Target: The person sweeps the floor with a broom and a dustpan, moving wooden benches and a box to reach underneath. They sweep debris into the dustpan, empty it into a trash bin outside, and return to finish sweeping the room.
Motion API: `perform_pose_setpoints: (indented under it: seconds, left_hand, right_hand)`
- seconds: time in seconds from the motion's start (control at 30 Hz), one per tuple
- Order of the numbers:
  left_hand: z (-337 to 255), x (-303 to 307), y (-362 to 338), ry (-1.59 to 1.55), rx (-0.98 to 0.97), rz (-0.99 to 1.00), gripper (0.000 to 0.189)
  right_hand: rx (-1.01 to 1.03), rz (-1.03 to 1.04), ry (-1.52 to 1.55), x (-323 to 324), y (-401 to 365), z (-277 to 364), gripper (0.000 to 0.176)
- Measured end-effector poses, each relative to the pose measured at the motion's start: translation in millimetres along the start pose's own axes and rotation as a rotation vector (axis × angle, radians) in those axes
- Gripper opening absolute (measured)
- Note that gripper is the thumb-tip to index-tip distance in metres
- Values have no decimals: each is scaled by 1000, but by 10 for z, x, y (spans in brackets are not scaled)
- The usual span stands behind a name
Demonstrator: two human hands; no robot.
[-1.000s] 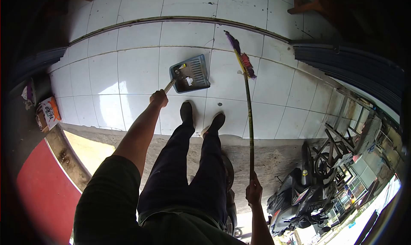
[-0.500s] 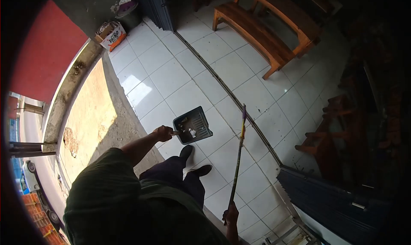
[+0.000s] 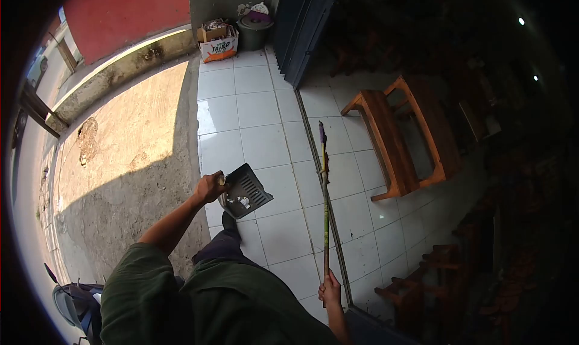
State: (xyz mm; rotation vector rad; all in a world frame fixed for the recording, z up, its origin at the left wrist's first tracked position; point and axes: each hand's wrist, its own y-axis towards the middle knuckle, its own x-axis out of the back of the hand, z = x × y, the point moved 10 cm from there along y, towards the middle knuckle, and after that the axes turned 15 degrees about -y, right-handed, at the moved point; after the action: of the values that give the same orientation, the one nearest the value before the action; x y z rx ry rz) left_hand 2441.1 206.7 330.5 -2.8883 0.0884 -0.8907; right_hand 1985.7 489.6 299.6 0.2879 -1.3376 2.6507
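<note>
dustpan (image 3: 258,194) held low over the pale tiles (image 3: 274,188), just ahead of the one shoe (image 3: 228,220) i can see on my feed; scraps of white litter (image 3: 243,201) inside. whether its edge meets the floor, i cannot tell. left hand (image 3: 210,186): fingers clenched round the pan's handle. right hand (image 3: 330,289): fingers wrapped round the stick of the broom (image 3: 326,224), well apart from the pan; its head points away, by the door track (image 3: 339,254).

the track runs along the tiles and is the nearest obstacle i note, close beside the broom. beyond it, a wooden bench (image 3: 386,146) blocks the floor on the right, a second wooden piece (image 3: 429,128) tight behind. dark stools (image 3: 443,263) lower right, detail lost in shadow.

ahead, at the far end of the tiles: a printed box (image 3: 218,48), a lidded bin (image 3: 254,34) beside it, then a dark folding door (image 3: 304,28). to the left, rough concrete (image 3: 120,188), part sunlit, bounded by a low wall (image 3: 120,83). part of a motorbike (image 3: 78,309) at lower left.
</note>
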Motion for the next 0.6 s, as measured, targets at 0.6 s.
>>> perform_pose_setpoints:
  seconds: [0.6]
  left_hand:
    - [470, 2019, 2052, -86, -144, -303, 26]
  right_hand:
    - [13, 110, -333, -1694, 1188, 2125, 40]
